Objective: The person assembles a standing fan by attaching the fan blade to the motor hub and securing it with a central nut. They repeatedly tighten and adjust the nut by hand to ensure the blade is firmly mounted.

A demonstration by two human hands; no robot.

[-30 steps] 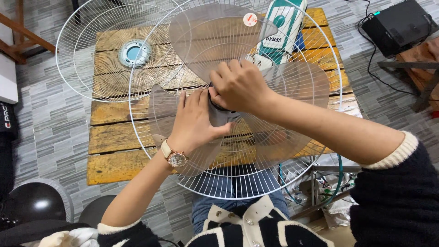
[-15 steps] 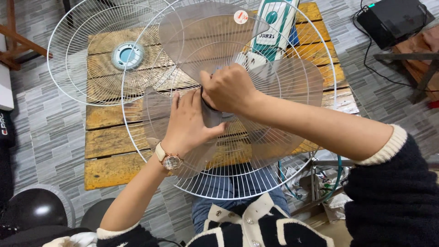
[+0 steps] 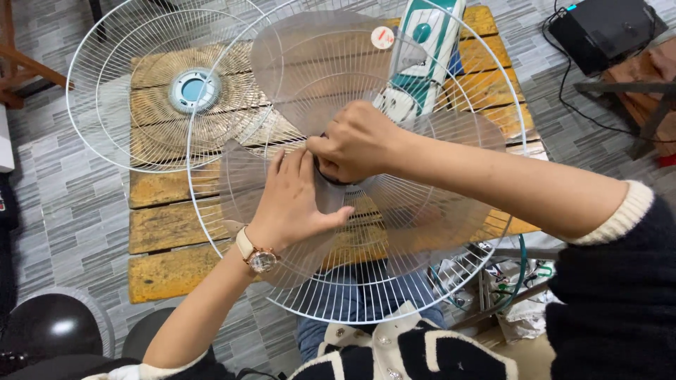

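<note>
A translucent grey fan blade [image 3: 324, 63] sits inside a round white wire fan guard [image 3: 451, 274] on my lap. My right hand [image 3: 355, 141] is closed around the dark hub cap at the blade's centre. My left hand [image 3: 292, 200], with a wristwatch, lies flat with fingers spread on the lower left blade, pressing it. The hub itself is mostly hidden under my right hand.
A second white wire guard [image 3: 127, 91] with a blue-grey centre lies on a worn yellow wooden pallet table [image 3: 169, 225]. A white and green fan body [image 3: 422, 56] lies on the table beyond. A black box with cables [image 3: 605, 28] is at top right, a dark round object [image 3: 49, 327] at bottom left.
The view has shifted slightly. My right hand stays on the hub and has turned a little; my left hand keeps pressing the blade.
</note>
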